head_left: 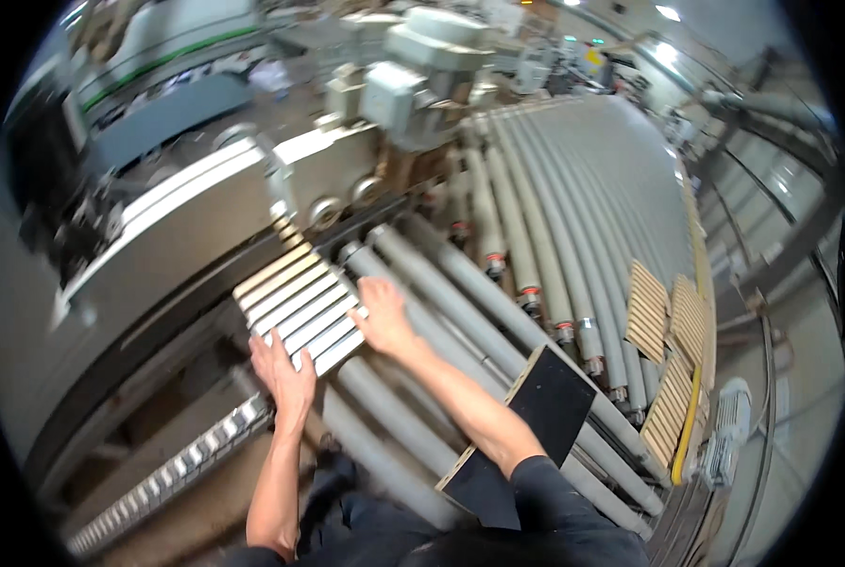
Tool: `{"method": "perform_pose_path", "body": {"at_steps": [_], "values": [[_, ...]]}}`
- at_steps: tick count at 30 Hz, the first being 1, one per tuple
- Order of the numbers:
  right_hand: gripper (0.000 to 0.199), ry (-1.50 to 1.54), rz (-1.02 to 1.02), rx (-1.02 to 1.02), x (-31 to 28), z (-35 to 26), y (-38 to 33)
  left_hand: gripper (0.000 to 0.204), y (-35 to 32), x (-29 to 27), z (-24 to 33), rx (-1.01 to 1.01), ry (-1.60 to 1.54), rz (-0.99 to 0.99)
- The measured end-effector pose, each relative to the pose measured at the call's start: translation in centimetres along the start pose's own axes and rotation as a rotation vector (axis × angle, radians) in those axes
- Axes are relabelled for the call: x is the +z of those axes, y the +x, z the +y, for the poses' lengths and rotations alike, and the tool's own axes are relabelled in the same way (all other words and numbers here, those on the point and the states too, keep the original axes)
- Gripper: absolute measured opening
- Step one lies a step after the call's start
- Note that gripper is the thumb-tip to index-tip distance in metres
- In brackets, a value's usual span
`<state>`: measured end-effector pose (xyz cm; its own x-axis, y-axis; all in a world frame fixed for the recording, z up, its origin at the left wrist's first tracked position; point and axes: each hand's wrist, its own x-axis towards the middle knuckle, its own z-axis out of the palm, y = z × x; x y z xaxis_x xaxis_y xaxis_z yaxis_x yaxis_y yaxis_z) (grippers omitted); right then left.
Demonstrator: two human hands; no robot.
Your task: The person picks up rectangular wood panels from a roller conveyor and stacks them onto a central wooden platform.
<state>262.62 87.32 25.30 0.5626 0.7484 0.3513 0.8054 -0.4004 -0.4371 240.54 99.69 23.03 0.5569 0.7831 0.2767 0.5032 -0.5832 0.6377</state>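
Note:
A row of pale narrow strips (pixel 299 300) lies side by side with dark gaps between them, at the end of the roller conveyor beside the machine. My left hand (pixel 285 373) rests against the near left edge of the row, fingers stretched out and apart. At the right ends of the strips is my right hand (pixel 384 317), its fingers extended and its thumb apart, touching the row. Neither hand is wrapped round a strip. A black flat panel (pixel 547 402) with pale edges lies on the rollers, partly under my right forearm.
Grey conveyor rollers (pixel 460 274) run below and right of the strips. Several grooved wooden boards (pixel 647 310) lie at the far right near a yellow bar (pixel 689 430). A motor unit (pixel 427 80) stands beyond the strips. A toothed metal chain (pixel 172 482) runs at lower left.

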Motion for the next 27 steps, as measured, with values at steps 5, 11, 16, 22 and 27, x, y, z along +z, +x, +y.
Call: {"method": "perform_pose_path", "body": {"at_steps": [5, 11, 16, 22, 27], "values": [[0.057, -0.049, 0.085, 0.012, 0.6, 1.8, 2.2, 0.085, 1.9, 2.8, 2.7, -0.006, -0.023, -0.044], [0.047, -0.043, 0.142, 0.104, -2.0, 7.9, 2.5, 0.092, 4.1, 7.9, 8.0, 0.051, -0.104, -0.141], [0.047, -0.124, 0.160, 0.219, -2.9, 9.2, 1.4, 0.090, 5.6, 11.3, 9.6, 0.026, -0.140, -0.166], [0.054, -0.022, 0.066, 0.451, -4.8, 7.7, -2.3, 0.068, 6.5, 10.1, 10.0, -0.192, -0.710, -0.250], [0.050, 0.628, -0.155, 0.613, -9.5, 6.0, -8.2, 0.039, 5.2, 2.0, 7.6, -0.705, -1.232, -0.703]]}}
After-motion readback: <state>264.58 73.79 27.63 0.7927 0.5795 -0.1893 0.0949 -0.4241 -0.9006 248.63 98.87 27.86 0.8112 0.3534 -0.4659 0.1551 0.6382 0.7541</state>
